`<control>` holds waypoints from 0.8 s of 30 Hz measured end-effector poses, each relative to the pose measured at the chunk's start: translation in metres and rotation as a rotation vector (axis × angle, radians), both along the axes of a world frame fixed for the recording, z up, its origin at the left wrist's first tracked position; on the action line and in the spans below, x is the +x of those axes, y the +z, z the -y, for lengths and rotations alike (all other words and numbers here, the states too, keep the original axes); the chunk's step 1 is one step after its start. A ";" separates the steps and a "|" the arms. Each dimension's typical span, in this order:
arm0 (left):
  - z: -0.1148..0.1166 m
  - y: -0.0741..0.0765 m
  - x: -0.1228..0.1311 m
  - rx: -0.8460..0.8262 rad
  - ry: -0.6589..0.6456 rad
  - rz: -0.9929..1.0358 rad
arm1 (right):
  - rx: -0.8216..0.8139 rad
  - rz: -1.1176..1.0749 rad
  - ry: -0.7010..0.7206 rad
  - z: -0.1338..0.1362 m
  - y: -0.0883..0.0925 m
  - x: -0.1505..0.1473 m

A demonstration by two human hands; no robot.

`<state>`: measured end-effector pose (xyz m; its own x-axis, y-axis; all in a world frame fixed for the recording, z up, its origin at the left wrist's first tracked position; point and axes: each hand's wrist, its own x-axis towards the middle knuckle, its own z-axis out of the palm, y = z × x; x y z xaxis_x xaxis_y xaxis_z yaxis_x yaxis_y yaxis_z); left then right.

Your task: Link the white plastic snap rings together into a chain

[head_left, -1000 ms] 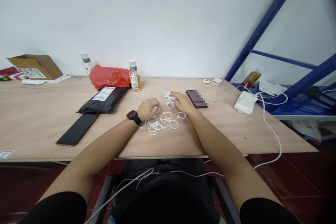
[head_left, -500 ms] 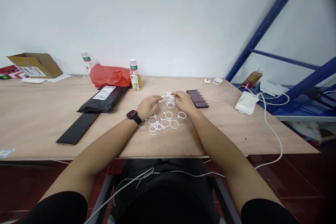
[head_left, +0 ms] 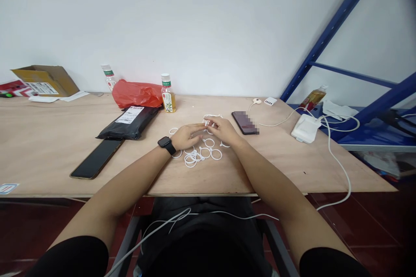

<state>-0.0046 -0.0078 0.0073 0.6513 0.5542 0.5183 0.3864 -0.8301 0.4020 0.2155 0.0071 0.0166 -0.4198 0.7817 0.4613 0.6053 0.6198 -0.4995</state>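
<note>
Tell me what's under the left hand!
White rings peek out, partly hidden, around the left hand. Whatever lies right beneath it is covered, so I can't tell.

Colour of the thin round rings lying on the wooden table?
White: thin, round, plastic-looking rings, best seen in the head view.

Rings (head_left: 193, 156) lie on the table (head_left: 208, 180) between 2 phones (head_left: 97, 159), right of a parcel (head_left: 129, 124).

My single view: head-worn, facing forward and down.
I look from above the lap (head_left: 227, 203), across the table (head_left: 201, 179) to the wall (head_left: 208, 30) behind it; the black sleeves (head_left: 74, 257) fill the lower corners, close to my lens, while the left hand (head_left: 184, 136) and right hand (head_left: 225, 130) sit farther off, near mid-frame.
</note>
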 end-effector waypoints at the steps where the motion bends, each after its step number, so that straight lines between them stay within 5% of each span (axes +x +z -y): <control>1: 0.000 0.000 0.000 0.002 -0.012 -0.001 | 0.001 0.016 0.009 0.000 0.000 0.001; 5: -0.001 0.001 0.002 0.061 -0.008 -0.010 | 0.024 0.046 -0.034 -0.002 0.001 0.005; 14: -0.012 0.010 -0.021 0.120 0.531 -0.125 | 0.002 -0.038 -0.426 -0.019 -0.006 0.024; 24: -0.024 -0.014 -0.025 0.077 0.644 -0.297 | -0.101 0.168 -0.344 -0.018 -0.010 0.024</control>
